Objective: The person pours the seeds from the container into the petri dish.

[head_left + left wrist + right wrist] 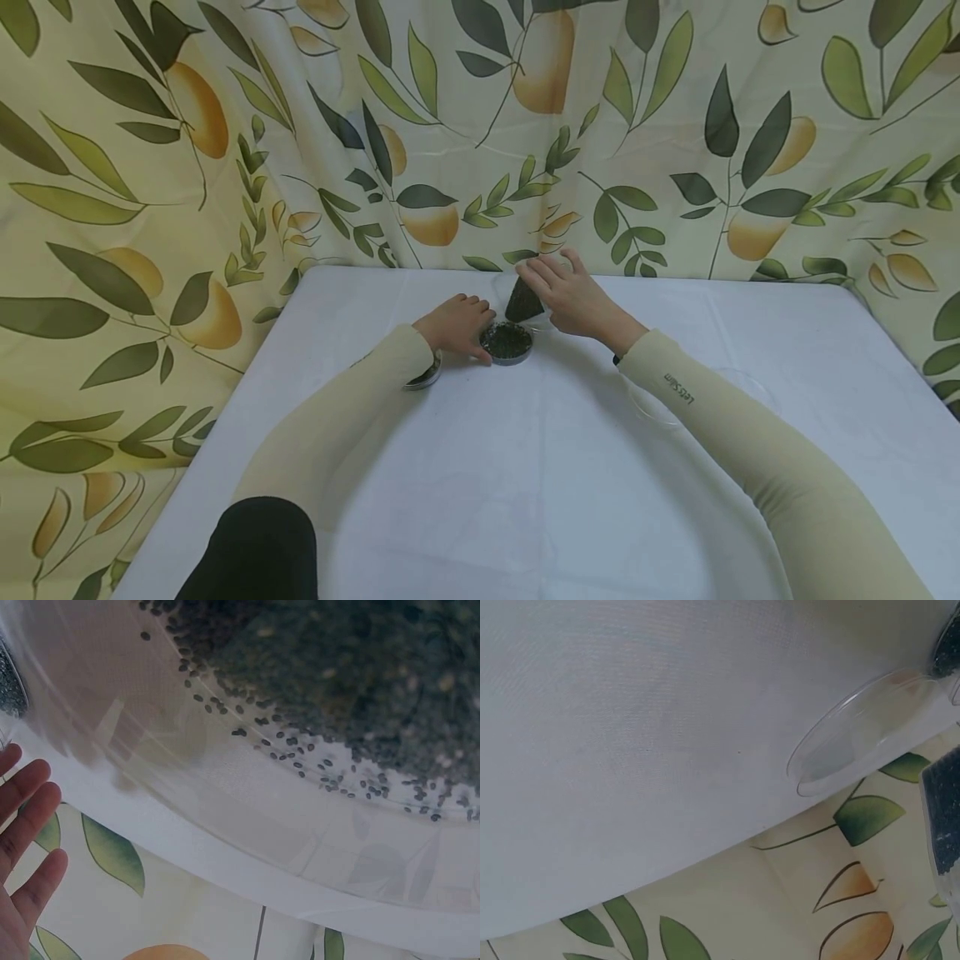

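In the head view, my right hand point(566, 292) grips the rim of a clear dish of dark seeds point(523, 302), tilted steeply above the far part of the table. That dish shows at the right edge of the right wrist view point(943, 814). Just below it, a round clear dish point(507, 343) lies flat, its bottom covered with dark seeds. My left hand point(456, 323) is at its left side, thumb beside the near rim, fingers spread and fairly straight. Beneath my left wrist is another seed dish point(424, 377), mostly hidden; it looms large in the left wrist view point(337, 697).
A clear round lid or dish point(866, 727) lies near the table's far edge. More faint clear round pieces point(652, 404) lie by and under my right forearm. The white-covered table point(480, 483) ends at a leaf-patterned curtain point(450, 125).
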Available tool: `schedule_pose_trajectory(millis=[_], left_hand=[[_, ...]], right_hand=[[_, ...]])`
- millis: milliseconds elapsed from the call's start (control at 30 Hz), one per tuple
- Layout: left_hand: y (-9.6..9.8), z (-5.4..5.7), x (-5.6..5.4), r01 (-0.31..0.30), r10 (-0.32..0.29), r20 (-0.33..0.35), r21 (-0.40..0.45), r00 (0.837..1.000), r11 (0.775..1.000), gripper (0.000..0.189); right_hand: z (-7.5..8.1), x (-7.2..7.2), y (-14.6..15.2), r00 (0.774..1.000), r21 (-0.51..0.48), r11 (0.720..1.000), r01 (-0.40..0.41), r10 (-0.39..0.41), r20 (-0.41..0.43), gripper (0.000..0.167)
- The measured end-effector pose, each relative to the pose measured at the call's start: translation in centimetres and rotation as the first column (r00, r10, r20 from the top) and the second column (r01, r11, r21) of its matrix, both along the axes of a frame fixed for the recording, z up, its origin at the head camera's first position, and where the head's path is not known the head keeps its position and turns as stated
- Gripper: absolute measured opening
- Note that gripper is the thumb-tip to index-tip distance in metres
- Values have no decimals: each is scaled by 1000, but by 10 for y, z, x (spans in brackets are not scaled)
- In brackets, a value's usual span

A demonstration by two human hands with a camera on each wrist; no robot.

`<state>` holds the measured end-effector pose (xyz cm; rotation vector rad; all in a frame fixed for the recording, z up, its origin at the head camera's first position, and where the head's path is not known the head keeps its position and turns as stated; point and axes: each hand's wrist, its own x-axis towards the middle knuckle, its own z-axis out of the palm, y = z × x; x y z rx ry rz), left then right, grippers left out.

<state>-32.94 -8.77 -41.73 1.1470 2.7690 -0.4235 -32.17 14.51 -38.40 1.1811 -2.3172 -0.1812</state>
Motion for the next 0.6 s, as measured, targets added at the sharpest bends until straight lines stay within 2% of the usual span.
schedule_pose_trajectory(millis=[167, 367, 600], left_hand=[[0, 1, 1, 0, 0, 1, -11, 1000, 1000, 84], [1, 3, 3, -3, 3, 13, -14, 1000, 1000, 81], [1, 3, 3, -9, 9, 13, -20, 1000, 1000, 83]], right_hand=[[-2, -1, 2, 999, -9, 1000, 28, -28, 32, 82], [0, 1, 6, 994, 6, 998, 67, -67, 82, 93], [1, 2, 9, 992, 13, 996, 85, -86, 96, 97]])
